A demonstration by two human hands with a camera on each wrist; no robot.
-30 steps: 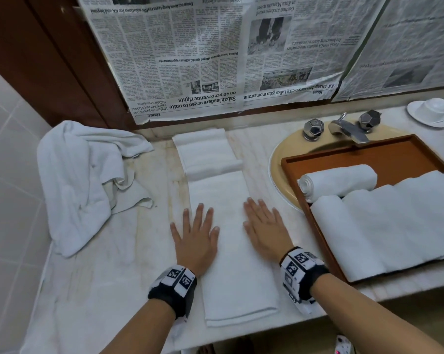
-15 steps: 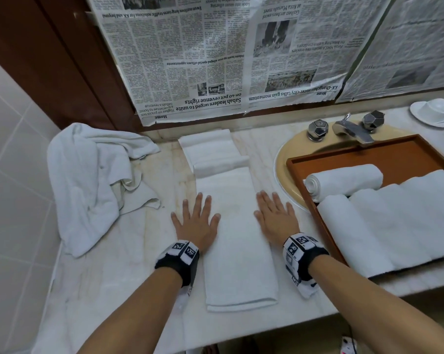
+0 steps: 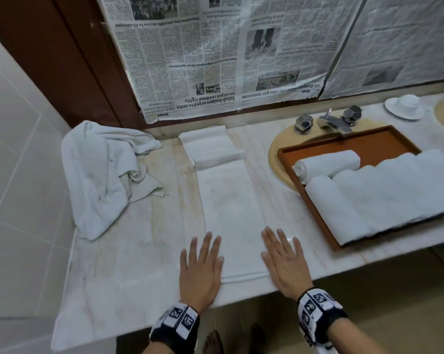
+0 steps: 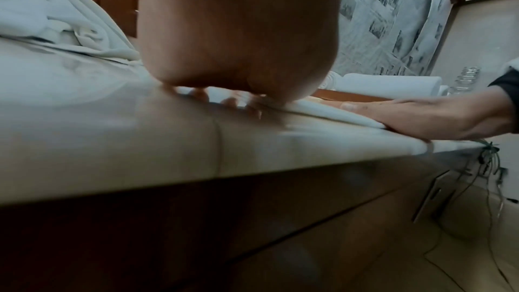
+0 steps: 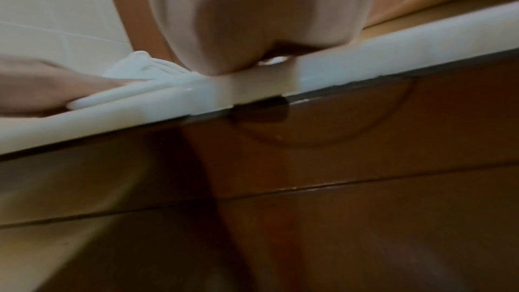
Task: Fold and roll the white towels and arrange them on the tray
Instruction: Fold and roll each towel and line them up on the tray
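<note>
A long white towel (image 3: 229,208), folded into a narrow strip, lies on the marble counter and runs from the wall to the front edge. My left hand (image 3: 200,264) lies flat with straight fingers on the strip's near left corner. My right hand (image 3: 284,261) lies flat on its near right edge. In the left wrist view the towel's near end (image 4: 323,110) shows between both hands. A brown wooden tray (image 3: 315,208) over the sink holds several rolled white towels (image 3: 328,164).
A heap of crumpled white towels (image 3: 101,172) sits at the counter's left by the tiled wall. Chrome taps (image 3: 330,121) stand behind the tray. A white cup and saucer (image 3: 404,106) sit at the back right. Newspaper (image 3: 215,60) covers the wall.
Both flat hands have slid along the towel strip toward me, from its middle to its near end at the counter's front edge. The towel lies as before.
</note>
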